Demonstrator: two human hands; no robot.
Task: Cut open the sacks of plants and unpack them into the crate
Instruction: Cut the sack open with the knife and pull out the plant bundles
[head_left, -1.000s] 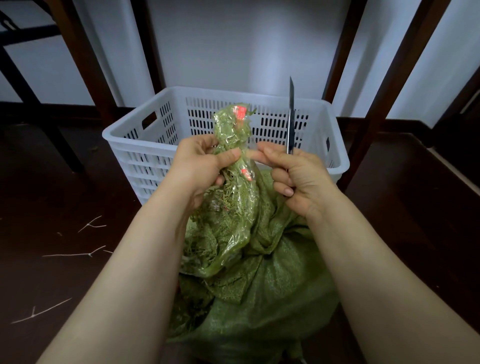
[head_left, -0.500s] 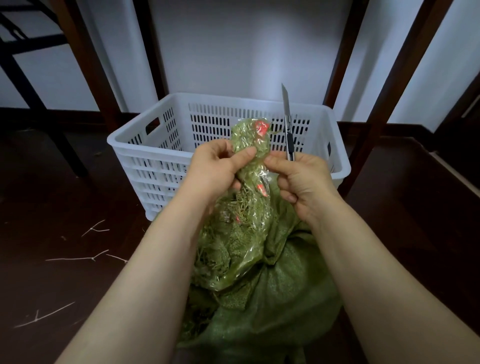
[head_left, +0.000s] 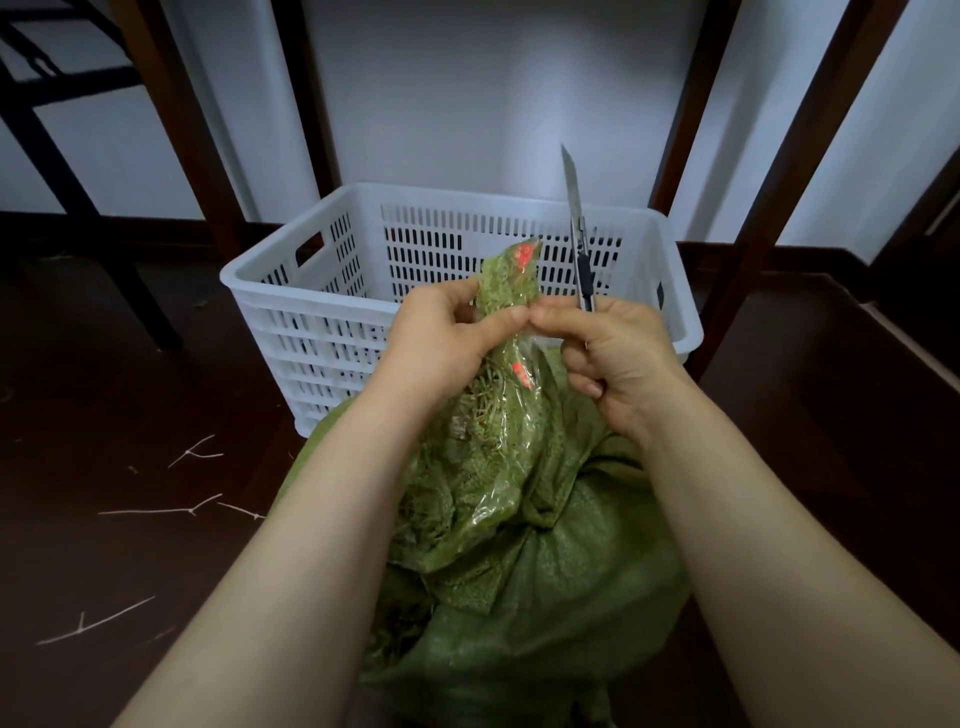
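Fingertips (head_left: 509, 318) meet on the twisted neck of a clear bag (head_left: 478, 447) of green plants. The left hand (head_left: 447, 338) pinches it from one side and the right hand (head_left: 623, 358) from the other, its lower fingers curled round a utility knife (head_left: 575, 208) whose blade points straight up. The bag stands half out of the open green sack (head_left: 566, 597) between the person's forearms, just in front of the white crate (head_left: 311, 322). By my reading the job is early: the sack is open, the inner bag looks uncut, and no plants show in the crate, whose floor is hidden. On view: one sack, one bag, one knife, one crate and several pale twigs (head_left: 156, 511) on the dark floor.
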